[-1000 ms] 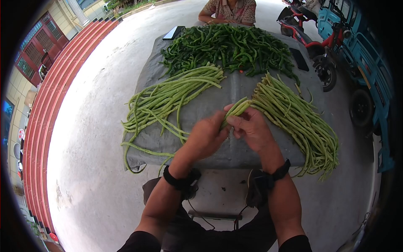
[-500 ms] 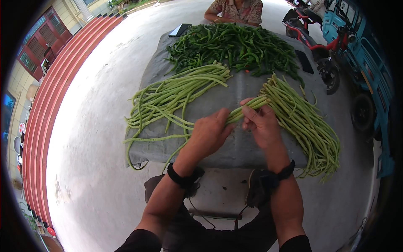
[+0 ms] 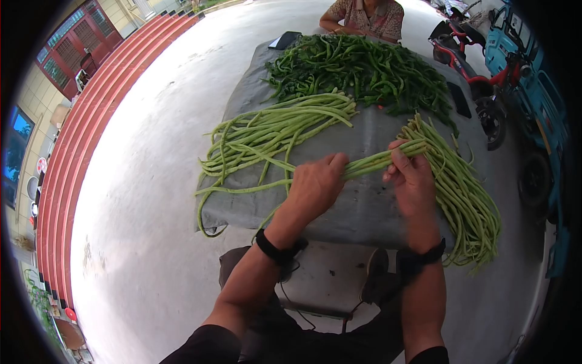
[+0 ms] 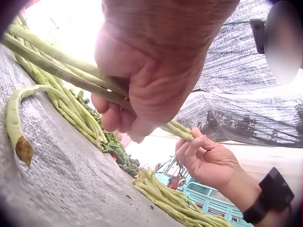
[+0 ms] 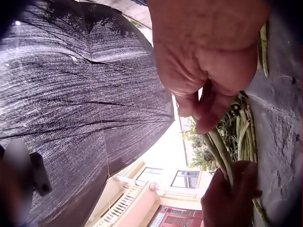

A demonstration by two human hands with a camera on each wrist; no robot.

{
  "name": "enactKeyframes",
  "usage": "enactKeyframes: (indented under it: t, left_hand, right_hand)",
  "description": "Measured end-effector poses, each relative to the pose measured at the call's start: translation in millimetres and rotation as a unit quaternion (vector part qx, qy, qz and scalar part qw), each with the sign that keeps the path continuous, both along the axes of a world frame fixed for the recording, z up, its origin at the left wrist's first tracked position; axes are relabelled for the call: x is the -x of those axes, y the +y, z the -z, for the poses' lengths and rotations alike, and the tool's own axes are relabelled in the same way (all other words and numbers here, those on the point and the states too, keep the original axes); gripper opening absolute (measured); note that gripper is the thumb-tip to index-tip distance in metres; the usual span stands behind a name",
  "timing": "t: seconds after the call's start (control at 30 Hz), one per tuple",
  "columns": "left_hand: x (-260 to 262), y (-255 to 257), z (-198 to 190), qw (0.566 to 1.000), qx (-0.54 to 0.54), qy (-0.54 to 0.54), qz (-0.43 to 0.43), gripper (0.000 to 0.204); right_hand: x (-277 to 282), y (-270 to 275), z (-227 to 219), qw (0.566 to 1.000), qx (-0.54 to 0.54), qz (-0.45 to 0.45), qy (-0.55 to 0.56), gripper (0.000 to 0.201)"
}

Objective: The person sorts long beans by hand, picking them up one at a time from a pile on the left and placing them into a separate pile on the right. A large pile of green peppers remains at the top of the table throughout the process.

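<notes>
A few long green beans (image 3: 371,162) stretch between my two hands above the grey-covered table. My left hand (image 3: 317,185) is curled round their middle, and their tails trail left over the cover. At the other end my right hand (image 3: 414,181) pinches the tips between thumb and fingers, as the left wrist view also shows. Left of the hands lies a loose spread of long beans (image 3: 267,130). Close by the right hand is a denser bundle of long beans (image 3: 464,200), its far ends browned. One bean's brown tip (image 4: 23,150) shows near the left wrist camera.
A heap of green chili peppers (image 3: 364,70) covers the table's far end, with a phone (image 3: 459,100) to its right and another dark flat device (image 3: 286,40) to its left. A person (image 3: 367,18) sits opposite. Red steps (image 3: 103,133) and a blue three-wheeler (image 3: 539,115) flank the table.
The hands have moved apart, drawing more of the beans out straight between them. The right hand has shifted to the right, beside the bundle. The head view has turned slightly left.
</notes>
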State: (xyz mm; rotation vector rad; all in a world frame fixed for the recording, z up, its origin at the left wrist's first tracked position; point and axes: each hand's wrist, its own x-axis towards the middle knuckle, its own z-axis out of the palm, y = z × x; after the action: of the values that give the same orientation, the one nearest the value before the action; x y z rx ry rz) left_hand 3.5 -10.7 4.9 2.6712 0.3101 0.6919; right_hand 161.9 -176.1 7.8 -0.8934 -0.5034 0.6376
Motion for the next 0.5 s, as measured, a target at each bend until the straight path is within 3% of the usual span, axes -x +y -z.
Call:
enactKeyframes:
  t: [0.17, 0.5]
  left_hand:
    - [9.1, 19.8, 0.1, 0.997, -0.012, -0.006, -0.073, 0.02]
    - [16.8, 33.3, -10.5, 0.992, -0.016, -0.029, -0.125, 0.023]
  right_hand:
    - [-31.3, -25.2, -6.5, 0.997, -0.02, 0.069, 0.022, 0.02]
    - [-79.4, -78.6, -9.7, 0.985, -0.068, 0.152, 0.034, 0.024]
